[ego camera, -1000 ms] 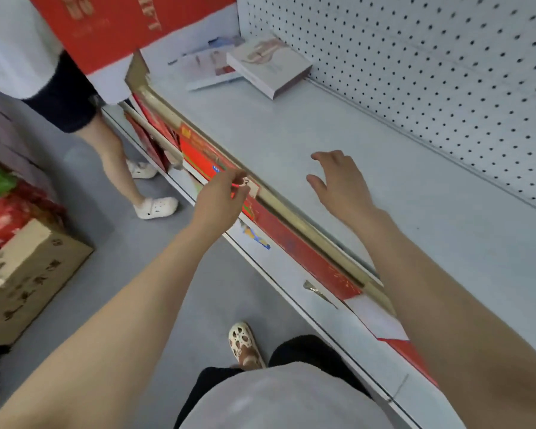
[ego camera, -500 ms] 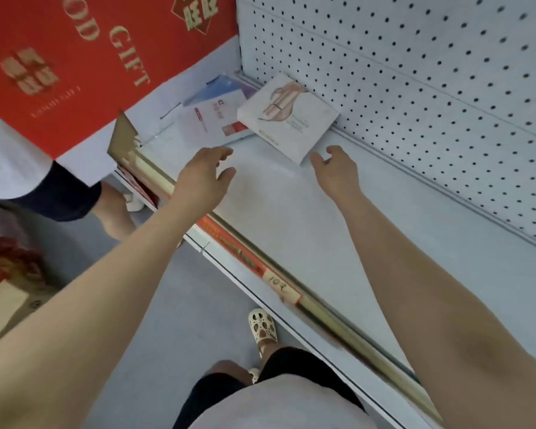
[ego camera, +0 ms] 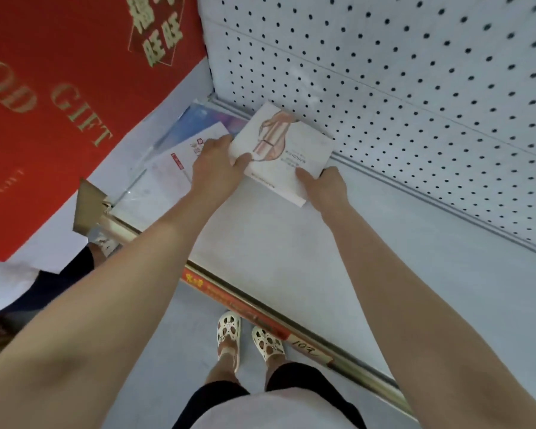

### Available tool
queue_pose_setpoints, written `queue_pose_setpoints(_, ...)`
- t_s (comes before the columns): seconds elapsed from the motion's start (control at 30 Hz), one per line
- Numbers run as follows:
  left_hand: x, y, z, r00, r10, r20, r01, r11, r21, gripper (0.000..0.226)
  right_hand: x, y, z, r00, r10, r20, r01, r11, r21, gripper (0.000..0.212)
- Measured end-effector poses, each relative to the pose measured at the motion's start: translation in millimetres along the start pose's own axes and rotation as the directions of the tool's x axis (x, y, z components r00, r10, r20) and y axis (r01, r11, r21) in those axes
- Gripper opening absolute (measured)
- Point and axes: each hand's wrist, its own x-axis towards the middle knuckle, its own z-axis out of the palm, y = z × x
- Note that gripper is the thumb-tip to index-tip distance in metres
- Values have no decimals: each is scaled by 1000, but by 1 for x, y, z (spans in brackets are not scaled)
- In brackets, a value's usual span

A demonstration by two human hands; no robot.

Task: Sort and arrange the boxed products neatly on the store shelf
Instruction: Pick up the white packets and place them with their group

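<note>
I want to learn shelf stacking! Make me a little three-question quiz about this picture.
1. True or false: both hands hold the white box.
2. What lies flat to the left of the white box, by the shelf corner?
   A. a bottle
   B. flat packets
   C. a basket
3. Fill in: the wall behind the shelf is a white board full of small ____.

Key
1. True. The left hand grips its left edge and the right hand grips its near right corner.
2. B
3. holes
</note>
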Motion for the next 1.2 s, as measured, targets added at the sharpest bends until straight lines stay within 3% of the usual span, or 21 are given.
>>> queue_pose_setpoints(0.1,7,4,-3,996,-85,-39,73,964,-254,54,-16,4,-4,994,47,97,-43,998,-39,52)
queue_pose_setpoints(0.17,5,4,-7,996,-85,-16,72,916,-395,57,-25,6,-14,998,18,56,-6,980,-197,63)
queue_pose_setpoints(0.23,-3,5,-10,999,-45,15,46,850,-524,57,-32,0,-28,976,-205,-77,169,927,-334,83)
queue_pose_setpoints(0.27,-9,7,-13,999,-19,34,36,800,-598,54,-36,-8,-36,928,-362,-85,303,870,-389,93)
queue_pose_setpoints(0.33,-18,18,-19,995,75,68,-8,728,-686,48,-41,-29,-50,813,-582,28,512,691,-510,103)
queue_pose_setpoints(0.4,-27,32,-25,974,216,70,-100,686,-720,49,-46,-49,-59,771,-610,186,599,594,-536,95)
queue_pose_setpoints(0.47,-33,41,-29,944,326,49,-189,658,-729,51,-53,-62,-66,794,-541,279,595,594,-542,65)
queue_pose_setpoints(0.53,-34,38,-29,942,327,77,-175,673,-718,51,-61,-65,-68,843,-483,235,519,618,-591,43)
queue_pose_setpoints(0.6,-30,22,-30,946,310,92,-189,761,-621,54,-65,-60,-70,874,-477,87,429,676,-599,36)
queue_pose_setpoints(0.63,-25,8,-29,953,295,67,-230,850,-474,56,-65,-56,-71,883,-470,-1,385,725,-571,36)
queue_pose_setpoints(0.7,-14,-27,-28,970,241,28,-241,970,-2,65,-62,-45,-75,899,-411,-153,308,840,-447,40)
queue_pose_setpoints(0.73,-9,-43,-28,981,190,41,-194,966,173,70,-61,-39,-76,907,-365,-208,279,894,-352,42)
queue_pose_setpoints(0.8,-3,-67,-26,993,79,85,-104,932,346,85,-60,-25,-76,932,-250,-264,223,966,-128,43)
queue_pose_setpoints(0.9,2,-79,-27,996,22,89,-55,919,391,107,-63,-3,-69,965,-85,-247,123,982,141,44)
queue_pose_setpoints(1.0,2,-68,-31,999,2,45,-20,917,397,117,-65,20,-60,969,-41,-242,82,983,162,41)
queue_pose_setpoints(1.2,-24,-46,-32,997,75,35,-79,986,145,53,-83,50,-48,956,107,-271,15,911,412,39)
